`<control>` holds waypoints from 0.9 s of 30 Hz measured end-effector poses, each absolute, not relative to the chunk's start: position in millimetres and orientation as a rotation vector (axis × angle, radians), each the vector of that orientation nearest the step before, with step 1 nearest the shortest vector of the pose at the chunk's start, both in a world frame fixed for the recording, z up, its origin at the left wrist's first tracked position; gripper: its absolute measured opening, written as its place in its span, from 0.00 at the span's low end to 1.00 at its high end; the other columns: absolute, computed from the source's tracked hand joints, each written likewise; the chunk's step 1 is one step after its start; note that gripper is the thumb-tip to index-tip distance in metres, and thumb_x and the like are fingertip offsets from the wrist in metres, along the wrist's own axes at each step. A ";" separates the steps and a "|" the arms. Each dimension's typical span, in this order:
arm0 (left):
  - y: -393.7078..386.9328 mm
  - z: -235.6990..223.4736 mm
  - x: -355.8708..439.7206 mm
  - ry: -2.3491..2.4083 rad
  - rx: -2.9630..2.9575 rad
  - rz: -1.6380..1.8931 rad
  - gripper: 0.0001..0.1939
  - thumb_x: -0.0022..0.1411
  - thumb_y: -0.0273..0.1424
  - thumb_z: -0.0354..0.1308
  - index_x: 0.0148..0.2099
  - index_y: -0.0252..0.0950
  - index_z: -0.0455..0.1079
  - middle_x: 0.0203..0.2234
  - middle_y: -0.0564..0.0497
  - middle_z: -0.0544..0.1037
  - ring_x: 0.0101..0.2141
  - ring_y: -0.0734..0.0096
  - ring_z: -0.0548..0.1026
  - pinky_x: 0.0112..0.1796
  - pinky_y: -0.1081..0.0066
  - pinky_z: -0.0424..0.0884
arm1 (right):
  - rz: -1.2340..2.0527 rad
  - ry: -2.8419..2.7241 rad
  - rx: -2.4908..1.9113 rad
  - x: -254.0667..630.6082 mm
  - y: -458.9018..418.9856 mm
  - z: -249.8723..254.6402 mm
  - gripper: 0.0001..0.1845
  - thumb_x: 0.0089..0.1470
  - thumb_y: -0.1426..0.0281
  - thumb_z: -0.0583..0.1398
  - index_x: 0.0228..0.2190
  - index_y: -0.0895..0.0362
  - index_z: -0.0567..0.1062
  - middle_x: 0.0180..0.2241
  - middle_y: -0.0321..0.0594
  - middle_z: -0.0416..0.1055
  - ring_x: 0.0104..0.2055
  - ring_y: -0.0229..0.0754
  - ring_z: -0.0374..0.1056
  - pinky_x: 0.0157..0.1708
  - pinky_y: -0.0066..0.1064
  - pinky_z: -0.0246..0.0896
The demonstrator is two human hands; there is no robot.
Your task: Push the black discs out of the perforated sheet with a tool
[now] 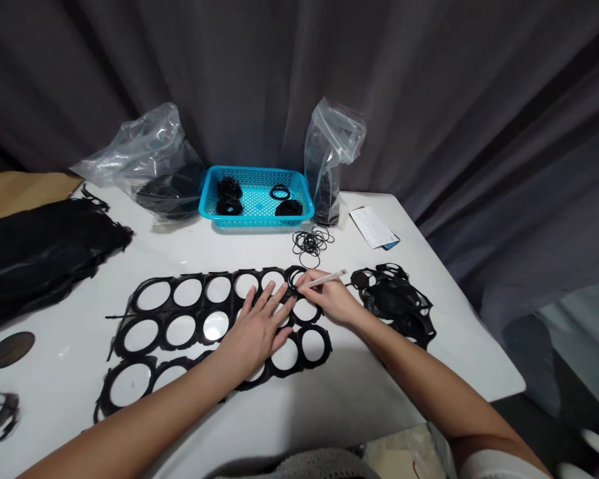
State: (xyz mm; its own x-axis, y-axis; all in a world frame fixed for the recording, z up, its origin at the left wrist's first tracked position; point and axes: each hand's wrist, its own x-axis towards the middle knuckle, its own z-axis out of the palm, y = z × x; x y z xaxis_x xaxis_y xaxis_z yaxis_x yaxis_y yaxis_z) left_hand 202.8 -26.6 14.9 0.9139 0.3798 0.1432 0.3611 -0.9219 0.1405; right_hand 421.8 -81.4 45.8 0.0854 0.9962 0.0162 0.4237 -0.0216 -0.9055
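Note:
My left hand [257,329] lies flat with spread fingers on a black rubber sheet [160,332] punched with rows of round holes. My right hand [331,298] grips a slim white pen-like tool [327,279]. Its tip touches a black ring [290,271] at the sheet's upper right corner, just past my left fingertips. The sheet's lower middle is hidden under my left hand and forearm.
A turquoise plastic basket [256,223] holds black rubber rings. Thin loose black rings [311,245] lie in front of it, between clear plastic bags [150,150] [329,150]. Black rubber scrap [392,299] piles up right of my hands, and a larger black heap [34,259] sits left.

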 end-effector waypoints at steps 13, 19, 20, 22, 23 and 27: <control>-28.3 12.5 202.7 0.590 2.940 0.320 0.26 0.73 0.40 0.50 0.70 0.42 0.59 0.70 0.46 0.56 0.69 0.50 0.54 0.65 0.45 0.49 | 0.122 -1.903 -1.744 423.2 -83.9 37.7 0.10 0.64 0.75 0.51 0.40 0.55 0.72 0.41 0.49 0.73 0.44 0.52 0.65 0.45 0.42 0.62; -28.0 13.1 200.7 0.593 2.937 0.344 0.25 0.73 0.39 0.51 0.69 0.43 0.60 0.70 0.46 0.57 0.69 0.50 0.54 0.65 0.45 0.49 | -0.290 -1.415 -1.972 493.7 -40.2 55.6 0.10 0.61 0.74 0.50 0.32 0.54 0.70 0.33 0.46 0.71 0.38 0.51 0.64 0.41 0.40 0.59; -27.6 13.0 200.0 0.585 2.944 0.360 0.26 0.72 0.38 0.51 0.69 0.43 0.60 0.70 0.47 0.57 0.69 0.50 0.54 0.65 0.45 0.50 | -0.262 -1.382 -1.973 497.5 -34.5 58.4 0.09 0.60 0.73 0.50 0.31 0.54 0.69 0.33 0.45 0.71 0.37 0.50 0.64 0.41 0.39 0.59; -26.2 12.4 198.3 0.566 2.966 0.394 0.27 0.72 0.36 0.52 0.70 0.42 0.59 0.70 0.46 0.57 0.69 0.50 0.54 0.65 0.44 0.50 | -0.068 -1.368 -1.936 495.0 -25.3 62.6 0.08 0.59 0.71 0.52 0.30 0.54 0.69 0.31 0.42 0.71 0.36 0.47 0.65 0.39 0.36 0.60; -25.3 11.8 197.6 0.555 2.980 0.412 0.27 0.71 0.36 0.52 0.70 0.42 0.58 0.70 0.46 0.57 0.69 0.50 0.54 0.65 0.44 0.50 | 0.083 -1.384 -1.904 490.4 -21.9 64.0 0.08 0.59 0.69 0.53 0.29 0.54 0.69 0.31 0.41 0.72 0.35 0.45 0.66 0.39 0.34 0.60; -20.0 6.5 196.0 0.511 3.036 0.510 0.29 0.71 0.38 0.52 0.71 0.41 0.57 0.70 0.47 0.57 0.69 0.50 0.55 0.65 0.46 0.51 | 0.425 -1.425 -1.760 478.5 -17.1 67.4 0.11 0.54 0.62 0.58 0.25 0.54 0.69 0.33 0.38 0.73 0.35 0.42 0.66 0.38 0.32 0.61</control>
